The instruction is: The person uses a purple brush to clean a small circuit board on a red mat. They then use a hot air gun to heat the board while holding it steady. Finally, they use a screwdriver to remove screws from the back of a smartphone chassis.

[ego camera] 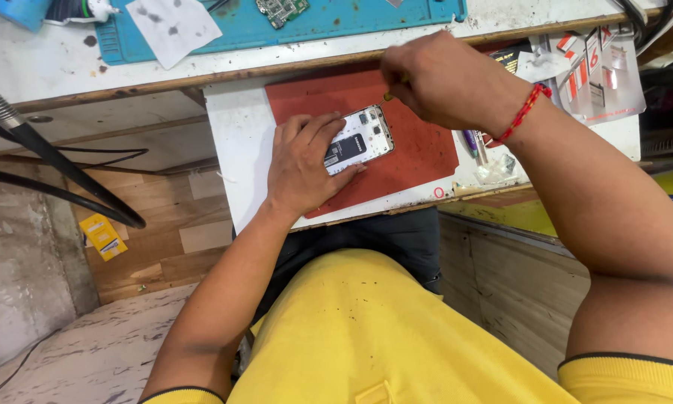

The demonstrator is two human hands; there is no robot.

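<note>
Cluttered and scuffed, the white worktop carries a red mat with an opened phone lying back-up on it. Its long axis runs from about eight o'clock to two o'clock, upper end toward two. The left hand lies flat over the lower end, fingers spread, pinning it down and hiding that part. The right hand is curled tight around a small tool with a yellowish tip (most of it is hidden in the fist), touching the phone's top edge. At eleven o'clock sits a blue mat with a circuit board and a stained paper. Packets of small parts lie at three o'clock.
</note>
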